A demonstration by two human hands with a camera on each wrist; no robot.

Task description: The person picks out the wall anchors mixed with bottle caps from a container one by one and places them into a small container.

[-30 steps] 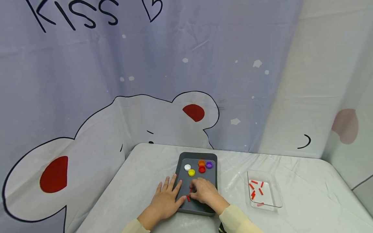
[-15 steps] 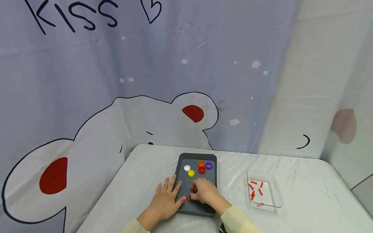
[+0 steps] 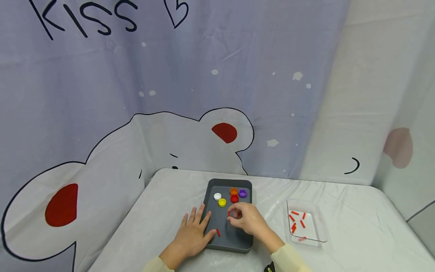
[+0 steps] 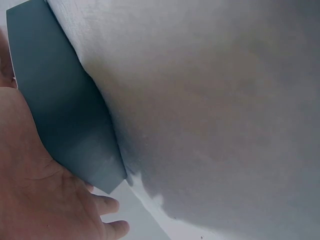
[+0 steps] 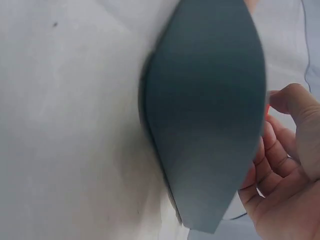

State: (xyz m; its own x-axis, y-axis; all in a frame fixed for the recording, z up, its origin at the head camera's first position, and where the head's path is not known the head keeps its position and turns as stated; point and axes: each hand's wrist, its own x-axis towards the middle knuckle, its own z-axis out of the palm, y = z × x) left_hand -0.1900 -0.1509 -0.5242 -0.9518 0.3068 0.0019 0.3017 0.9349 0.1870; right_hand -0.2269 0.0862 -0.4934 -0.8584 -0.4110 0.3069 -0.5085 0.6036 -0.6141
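Note:
My right hand [image 3: 248,219] pinches a small red stick [image 3: 229,214] between thumb and fingertips, over the middle of a dark grey tray [image 3: 234,243]. In the right wrist view a bit of the red stick [image 5: 267,109] shows at the fingertips, behind the tray's outer wall [image 5: 205,115]. With fingers straight and spread, my left hand [image 3: 192,238] rests at the tray's left edge. Beside its thumb lies another red stick [image 3: 218,232]. Toward the tray's far end sit a white cap [image 3: 217,196], a yellow cap [image 3: 222,203], an orange cap [image 3: 233,192], a red cap [image 3: 234,198] and a purple cap [image 3: 242,193].
To the right of the tray stands a clear plastic box [image 3: 321,226] holding several red sticks [image 3: 302,224]. A white cloth [image 3: 272,189] covers the table, and a printed curtain [image 3: 190,75] hangs behind it.
My right hand has lifted away from the tray's near part, moving up and right with the red stick pinched. The other stick stays by my left thumb; my left hand holds its place.

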